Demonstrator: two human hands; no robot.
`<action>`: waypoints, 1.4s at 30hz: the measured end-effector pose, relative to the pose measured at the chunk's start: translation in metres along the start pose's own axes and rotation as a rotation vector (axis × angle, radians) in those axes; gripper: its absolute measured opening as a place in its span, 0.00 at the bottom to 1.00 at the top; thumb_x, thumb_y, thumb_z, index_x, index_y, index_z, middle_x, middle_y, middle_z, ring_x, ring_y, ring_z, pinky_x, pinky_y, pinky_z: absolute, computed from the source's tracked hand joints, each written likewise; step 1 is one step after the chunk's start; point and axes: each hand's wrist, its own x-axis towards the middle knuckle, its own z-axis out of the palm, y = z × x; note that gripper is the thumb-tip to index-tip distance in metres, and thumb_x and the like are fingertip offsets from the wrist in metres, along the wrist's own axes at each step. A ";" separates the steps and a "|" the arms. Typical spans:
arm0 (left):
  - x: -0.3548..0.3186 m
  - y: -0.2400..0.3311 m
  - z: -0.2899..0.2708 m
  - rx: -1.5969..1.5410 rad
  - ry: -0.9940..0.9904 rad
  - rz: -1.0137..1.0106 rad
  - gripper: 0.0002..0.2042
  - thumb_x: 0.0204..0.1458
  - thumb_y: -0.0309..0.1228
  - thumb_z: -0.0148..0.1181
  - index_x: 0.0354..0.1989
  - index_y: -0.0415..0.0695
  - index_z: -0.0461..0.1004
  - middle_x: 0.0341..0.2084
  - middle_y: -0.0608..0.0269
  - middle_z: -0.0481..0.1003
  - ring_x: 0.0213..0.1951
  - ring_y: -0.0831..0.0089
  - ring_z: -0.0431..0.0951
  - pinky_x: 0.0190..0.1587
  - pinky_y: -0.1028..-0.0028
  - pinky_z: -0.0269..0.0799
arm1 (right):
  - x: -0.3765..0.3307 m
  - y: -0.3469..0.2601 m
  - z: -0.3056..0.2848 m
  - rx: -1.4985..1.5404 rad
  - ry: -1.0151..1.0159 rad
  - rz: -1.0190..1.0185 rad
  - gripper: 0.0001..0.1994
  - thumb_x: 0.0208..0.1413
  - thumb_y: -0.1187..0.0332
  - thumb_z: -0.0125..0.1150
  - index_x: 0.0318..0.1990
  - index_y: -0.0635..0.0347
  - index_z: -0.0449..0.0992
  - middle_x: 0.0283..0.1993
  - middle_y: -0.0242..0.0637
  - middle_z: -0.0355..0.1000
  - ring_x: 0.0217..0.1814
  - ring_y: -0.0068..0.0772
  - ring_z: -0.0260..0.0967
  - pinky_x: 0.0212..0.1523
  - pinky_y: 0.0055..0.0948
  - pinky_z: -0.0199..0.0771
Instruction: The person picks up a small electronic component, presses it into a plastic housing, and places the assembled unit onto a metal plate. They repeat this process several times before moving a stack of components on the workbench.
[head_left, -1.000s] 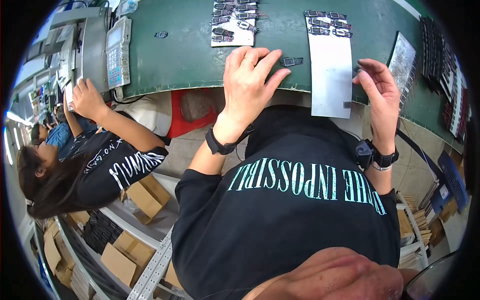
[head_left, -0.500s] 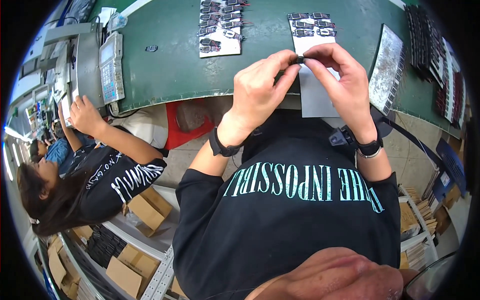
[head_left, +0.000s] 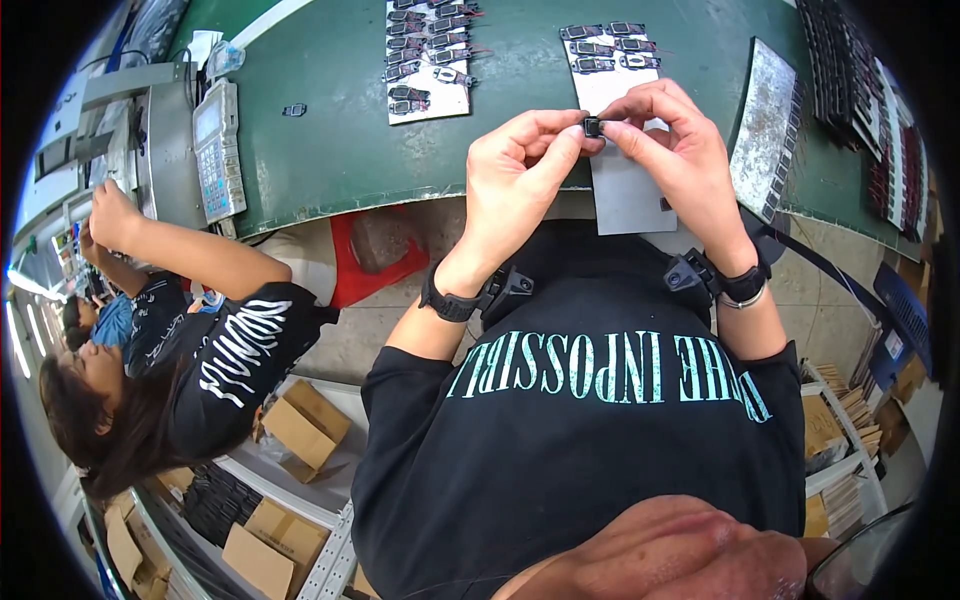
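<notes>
Between my fingertips, over the green table's near edge, is a small square black part [head_left: 592,127]; it resembles a little watch case. My left hand [head_left: 525,165] pinches it from the left side. From the right, my right hand [head_left: 675,145] pinches it as well, thumb and forefinger together. Just beyond the hands lies a white board [head_left: 598,92] with several small black devices [head_left: 592,48] in two columns. A grey-white sheet [head_left: 635,195] reaches over the table edge below my hands, with a small dark piece on it beside my right palm.
Left of centre, another white board [head_left: 432,105] carries many black devices with thin red wires. One loose device [head_left: 294,110] lies by a grey keypad machine [head_left: 215,150]. A metal plate [head_left: 765,130] and stacked black strips [head_left: 850,75] are at right. A co-worker [head_left: 170,330] works at left.
The black part has turned so its square face shows, and my hands have shifted slightly left and down around it. The co-worker's hands have drawn together, away from the keypad machine.
</notes>
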 end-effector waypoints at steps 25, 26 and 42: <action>-0.007 -0.015 0.011 0.204 -0.017 0.027 0.08 0.58 0.24 0.61 0.41 0.32 0.78 0.31 0.60 0.83 0.34 0.81 0.81 0.37 0.80 0.76 | -0.010 0.004 -0.014 -0.154 -0.239 -0.025 0.14 0.60 0.78 0.57 0.53 0.67 0.71 0.43 0.33 0.72 0.46 0.21 0.71 0.52 0.24 0.72; -0.008 -0.014 0.006 0.231 -0.041 0.016 0.07 0.57 0.24 0.61 0.40 0.32 0.78 0.30 0.61 0.82 0.33 0.82 0.81 0.36 0.80 0.76 | -0.012 0.003 -0.010 -0.189 -0.220 -0.044 0.15 0.60 0.78 0.57 0.55 0.66 0.71 0.43 0.34 0.73 0.46 0.21 0.71 0.52 0.24 0.72; 0.027 0.031 -0.089 0.853 0.302 0.093 0.09 0.57 0.30 0.62 0.39 0.37 0.79 0.25 0.66 0.81 0.27 0.84 0.77 0.31 0.83 0.72 | -0.028 -0.010 -0.017 -0.276 0.093 -0.068 0.11 0.60 0.77 0.58 0.49 0.65 0.78 0.46 0.37 0.76 0.48 0.27 0.74 0.51 0.25 0.72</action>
